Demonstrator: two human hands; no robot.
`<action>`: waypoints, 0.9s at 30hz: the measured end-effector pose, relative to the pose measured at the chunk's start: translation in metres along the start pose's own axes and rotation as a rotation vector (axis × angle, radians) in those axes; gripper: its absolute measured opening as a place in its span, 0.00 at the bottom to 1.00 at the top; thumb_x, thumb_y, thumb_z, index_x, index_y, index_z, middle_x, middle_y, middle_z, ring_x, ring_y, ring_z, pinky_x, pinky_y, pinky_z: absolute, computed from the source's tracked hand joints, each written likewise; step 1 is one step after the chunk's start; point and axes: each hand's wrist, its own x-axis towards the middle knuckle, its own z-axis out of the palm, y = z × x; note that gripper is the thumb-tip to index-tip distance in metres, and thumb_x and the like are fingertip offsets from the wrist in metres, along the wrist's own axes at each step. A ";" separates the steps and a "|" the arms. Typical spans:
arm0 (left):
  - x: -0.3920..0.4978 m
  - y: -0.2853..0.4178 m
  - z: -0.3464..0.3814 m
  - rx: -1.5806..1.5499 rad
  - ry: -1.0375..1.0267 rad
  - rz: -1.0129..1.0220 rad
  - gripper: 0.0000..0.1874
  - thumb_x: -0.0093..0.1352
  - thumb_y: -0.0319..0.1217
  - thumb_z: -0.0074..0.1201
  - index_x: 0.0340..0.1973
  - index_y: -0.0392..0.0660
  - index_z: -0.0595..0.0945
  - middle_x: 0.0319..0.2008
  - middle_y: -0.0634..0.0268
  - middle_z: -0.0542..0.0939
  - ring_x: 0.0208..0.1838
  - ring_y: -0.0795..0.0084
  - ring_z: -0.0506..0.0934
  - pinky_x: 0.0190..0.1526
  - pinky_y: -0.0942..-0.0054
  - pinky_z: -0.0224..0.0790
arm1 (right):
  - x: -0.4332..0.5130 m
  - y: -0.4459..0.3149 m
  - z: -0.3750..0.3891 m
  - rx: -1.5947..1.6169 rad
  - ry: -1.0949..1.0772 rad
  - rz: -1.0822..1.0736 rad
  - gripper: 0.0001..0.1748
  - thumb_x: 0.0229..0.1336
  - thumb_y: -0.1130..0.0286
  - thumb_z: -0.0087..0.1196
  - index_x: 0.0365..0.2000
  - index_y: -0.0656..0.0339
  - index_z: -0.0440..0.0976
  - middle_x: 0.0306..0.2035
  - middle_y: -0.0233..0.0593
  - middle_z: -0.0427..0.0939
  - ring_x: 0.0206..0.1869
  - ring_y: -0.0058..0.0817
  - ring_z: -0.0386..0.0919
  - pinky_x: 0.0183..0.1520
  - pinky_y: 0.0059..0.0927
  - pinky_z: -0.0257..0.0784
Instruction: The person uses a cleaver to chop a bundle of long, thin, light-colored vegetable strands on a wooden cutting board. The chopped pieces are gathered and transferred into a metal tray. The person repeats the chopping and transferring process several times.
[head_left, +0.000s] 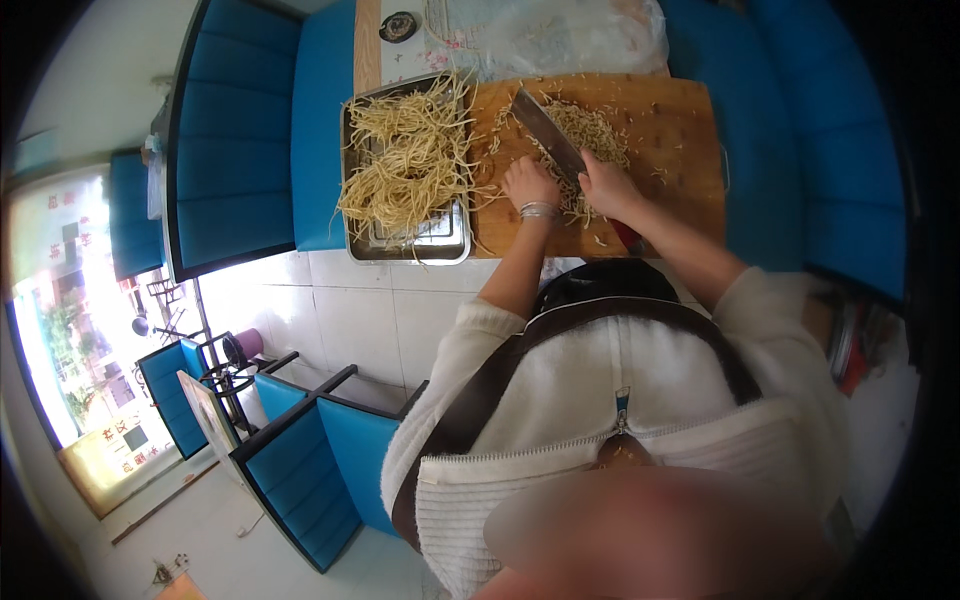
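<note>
My right hand (609, 187) grips a cleaver (547, 131), its broad metal blade slanting up and left over a wooden cutting board (686, 176). Beside the blade, my left hand (531, 184), with bracelets at the wrist, curls its fingers down over pale strands; a few ends stick out on its left. Chopped pale-yellow pieces (600, 135) lie heaped right of the blade and under it. Left of the board, a metal tray (457, 253) holds a tangle of long, thin strands (405, 165), possibly noodles or vegetable stems. A red object (628, 237) shows below my right forearm.
Behind the board lies a clear plastic bag (592, 37), with a dark round dish (398, 27) to its left. Blue padded benches (240, 142) flank the table. More blue seats (307, 472) and a purple bin (249, 343) stand off to the left on the tiled floor.
</note>
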 end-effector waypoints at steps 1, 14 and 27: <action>-0.002 -0.002 -0.003 -0.014 0.027 -0.017 0.07 0.61 0.32 0.43 0.28 0.41 0.70 0.32 0.54 0.71 0.40 0.54 0.68 0.45 0.57 0.56 | -0.003 -0.001 -0.005 -0.020 -0.012 -0.022 0.24 0.52 0.70 0.45 0.48 0.71 0.57 0.26 0.59 0.73 0.31 0.54 0.72 0.33 0.48 0.66; -0.015 -0.012 0.021 0.009 0.064 0.030 0.07 0.59 0.32 0.42 0.27 0.42 0.68 0.31 0.57 0.69 0.38 0.56 0.67 0.46 0.58 0.55 | 0.016 -0.026 0.034 -0.158 -0.111 0.049 0.12 0.49 0.73 0.41 0.37 0.66 0.60 0.22 0.56 0.74 0.30 0.52 0.74 0.31 0.48 0.68; -0.016 -0.009 0.019 -0.005 0.107 -0.012 0.07 0.60 0.31 0.43 0.27 0.40 0.68 0.33 0.52 0.69 0.39 0.52 0.65 0.45 0.56 0.53 | 0.007 -0.014 0.022 -0.146 -0.154 0.012 0.14 0.50 0.71 0.43 0.37 0.69 0.60 0.24 0.57 0.74 0.30 0.52 0.74 0.32 0.49 0.68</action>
